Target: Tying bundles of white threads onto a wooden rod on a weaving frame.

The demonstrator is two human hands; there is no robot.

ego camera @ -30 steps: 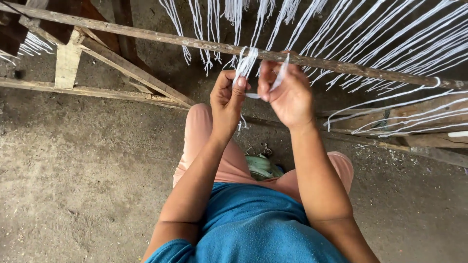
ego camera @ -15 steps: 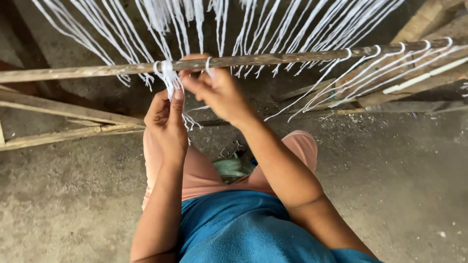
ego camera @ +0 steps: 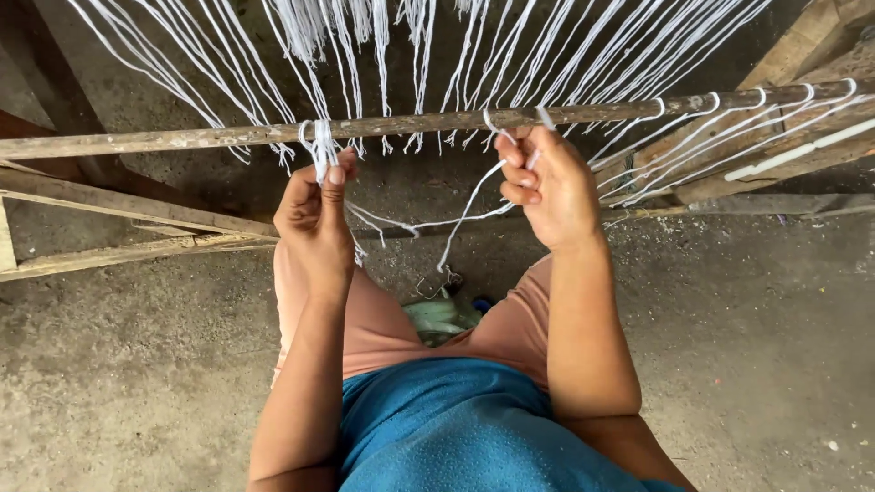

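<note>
A weathered wooden rod [ego camera: 182,138] runs level across the view, with many white strings [ego camera: 583,55] stretching up and away from it. My left hand [ego camera: 314,214] pinches a small bunch of white strings [ego camera: 319,146] where it loops over the rod. My right hand [ego camera: 547,182] is closed around a few white string ends [ego camera: 474,196] just under the rod, to the right of the left hand. Loose string tails hang slack between the two hands.
Wooden frame beams [ego camera: 118,205] lie at the left, more planks [ego camera: 802,46] at the upper right. My knees in pink cloth [ego camera: 383,319] and a blue top [ego camera: 456,428] fill the bottom. A greenish bundle [ego camera: 442,319] and a small metal clip [ego camera: 428,287] rest between the knees on rough concrete floor [ego camera: 118,364].
The view has swung so the rod sits level and lower. My hands have drawn apart: the right has moved rightwards along the rod with string ends, while the left stays on its bunch.
</note>
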